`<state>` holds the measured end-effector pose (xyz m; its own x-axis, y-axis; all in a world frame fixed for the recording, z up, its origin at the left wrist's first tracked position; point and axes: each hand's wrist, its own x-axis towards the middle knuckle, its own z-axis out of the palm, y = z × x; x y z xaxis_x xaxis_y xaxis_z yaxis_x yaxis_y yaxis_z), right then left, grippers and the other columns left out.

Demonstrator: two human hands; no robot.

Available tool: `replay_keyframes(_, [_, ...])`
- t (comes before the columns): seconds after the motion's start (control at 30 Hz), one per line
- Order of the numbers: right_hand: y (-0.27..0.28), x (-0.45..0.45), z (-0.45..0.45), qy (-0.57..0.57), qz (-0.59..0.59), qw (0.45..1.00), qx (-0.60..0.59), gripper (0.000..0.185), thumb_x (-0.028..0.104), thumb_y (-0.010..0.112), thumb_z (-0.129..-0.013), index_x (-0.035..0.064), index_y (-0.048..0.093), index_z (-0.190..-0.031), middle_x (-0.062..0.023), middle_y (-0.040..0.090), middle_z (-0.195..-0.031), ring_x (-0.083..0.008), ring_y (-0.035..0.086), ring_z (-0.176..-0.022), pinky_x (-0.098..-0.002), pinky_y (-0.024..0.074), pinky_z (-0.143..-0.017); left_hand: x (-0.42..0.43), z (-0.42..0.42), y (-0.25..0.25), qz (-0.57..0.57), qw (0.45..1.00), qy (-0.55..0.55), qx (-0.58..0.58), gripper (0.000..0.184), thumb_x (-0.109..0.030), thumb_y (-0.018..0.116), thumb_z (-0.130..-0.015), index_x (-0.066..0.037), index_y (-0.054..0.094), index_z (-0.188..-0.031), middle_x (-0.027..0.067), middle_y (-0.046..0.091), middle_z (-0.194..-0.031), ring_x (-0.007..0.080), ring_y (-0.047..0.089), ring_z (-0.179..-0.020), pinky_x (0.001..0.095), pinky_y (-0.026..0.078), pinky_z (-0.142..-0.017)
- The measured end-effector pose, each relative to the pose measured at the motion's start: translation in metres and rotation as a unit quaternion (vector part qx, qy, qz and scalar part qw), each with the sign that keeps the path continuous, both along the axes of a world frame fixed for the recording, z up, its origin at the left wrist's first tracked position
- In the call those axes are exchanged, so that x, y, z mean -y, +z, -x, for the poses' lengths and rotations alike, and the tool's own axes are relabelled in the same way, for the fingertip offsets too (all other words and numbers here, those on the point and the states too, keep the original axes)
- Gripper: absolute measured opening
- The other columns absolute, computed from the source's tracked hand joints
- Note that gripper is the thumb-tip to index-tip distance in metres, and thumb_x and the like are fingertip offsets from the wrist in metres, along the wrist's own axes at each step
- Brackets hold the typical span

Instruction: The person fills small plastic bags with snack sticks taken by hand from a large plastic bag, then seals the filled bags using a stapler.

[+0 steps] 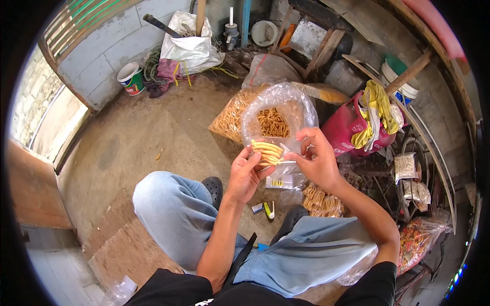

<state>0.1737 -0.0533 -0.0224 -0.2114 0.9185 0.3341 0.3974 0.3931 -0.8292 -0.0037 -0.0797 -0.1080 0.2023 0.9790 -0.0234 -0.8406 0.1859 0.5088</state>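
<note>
My left hand (244, 174) is closed around a small clear bag of yellow snack sticks (267, 153), held up in front of my knees. At the bag's right end, my right hand (317, 157) has its fingers curled and its thumb at the loose clear plastic; the exact grip is partly hidden. Just beyond my hands stands a large open clear plastic sack (248, 115) with brown snack sticks (274, 122) inside. Below them, a green stapler (269, 209) and a small blue-and-white box (257, 208) lie on the floor between my shoes.
Packed snack bags (322, 200) lie beside my right knee. A pink drum (339, 127) with yellow gloves (376, 109) on it stands at right. A paint bucket (131, 79) and a white sack (189, 46) are by the back wall. Wooden boards (132, 245) lie at left.
</note>
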Motion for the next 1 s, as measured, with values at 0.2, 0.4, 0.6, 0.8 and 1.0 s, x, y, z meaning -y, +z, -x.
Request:
replay_keyframes(0.2, [-0.025, -0.015, -0.014, 0.108, 0.178, 0.976, -0.064, 0.021, 0.012, 0.072, -0.081, 0.0028, 0.065, -0.099, -0.0008, 0.062, -0.088, -0.0043, 0.054, -0.076, -0.0218, 0.0459, -0.063, -0.001, 0.000, -0.004, -0.029, 0.998, -0.042, -0.022, 0.036, -0.015, 0.051, -0.096, -0.002, 0.043, -0.129, 0.0124, 0.060, -0.114, 0.0192, 0.064, -0.099, 0.0304, 0.058, -0.079])
replay_keyframes(0.4, [-0.023, -0.014, -0.015, 0.108, 0.236, 0.966, -0.018, 0.020, 0.012, 0.069, -0.084, 0.0019, 0.067, -0.101, 0.0019, 0.064, -0.079, -0.0027, 0.052, -0.068, -0.0201, 0.0439, -0.061, -0.001, -0.004, 0.000, -0.006, 0.997, -0.058, -0.043, 0.038, -0.014, 0.050, -0.096, -0.003, 0.041, -0.131, 0.0107, 0.060, -0.113, 0.0199, 0.065, -0.097, 0.0303, 0.059, -0.077])
replay_keyframes(0.6, [-0.018, -0.022, -0.020, 0.123, 0.314, 0.941, -0.007, 0.021, 0.015, 0.070, -0.083, 0.0021, 0.067, -0.100, 0.0035, 0.062, -0.078, -0.0016, 0.049, -0.064, -0.0201, 0.0395, -0.054, -0.005, -0.001, -0.013, -0.002, 0.997, -0.063, -0.048, 0.038, -0.015, 0.052, -0.095, -0.003, 0.043, -0.129, 0.0107, 0.061, -0.112, 0.0194, 0.065, -0.098, 0.0313, 0.060, -0.076])
replay_keyframes(0.8, [-0.035, -0.031, -0.023, 0.142, 0.349, 0.926, -0.004, 0.022, 0.018, 0.071, -0.083, 0.0032, 0.068, -0.098, 0.0018, 0.065, -0.081, -0.0030, 0.053, -0.067, -0.0203, 0.0420, -0.058, -0.011, 0.006, -0.042, 0.000, 0.983, -0.104, -0.151, 0.034, -0.020, 0.057, -0.093, -0.004, 0.049, -0.122, 0.0098, 0.063, -0.109, 0.0172, 0.065, -0.094, 0.0289, 0.059, -0.072])
replay_keyframes(1.0, [-0.060, -0.052, -0.042, 0.288, 0.453, 0.843, 0.021, 0.039, 0.014, 0.069, -0.083, 0.0030, 0.058, -0.119, 0.0004, 0.064, -0.094, -0.0061, 0.057, -0.082, -0.0216, 0.0455, -0.065, -0.018, 0.002, -0.080, 0.054, 0.988, -0.120, -0.080, 0.030, -0.026, 0.057, -0.094, -0.005, 0.053, -0.114, 0.0081, 0.065, -0.103, 0.0139, 0.066, -0.088, 0.0268, 0.059, -0.065])
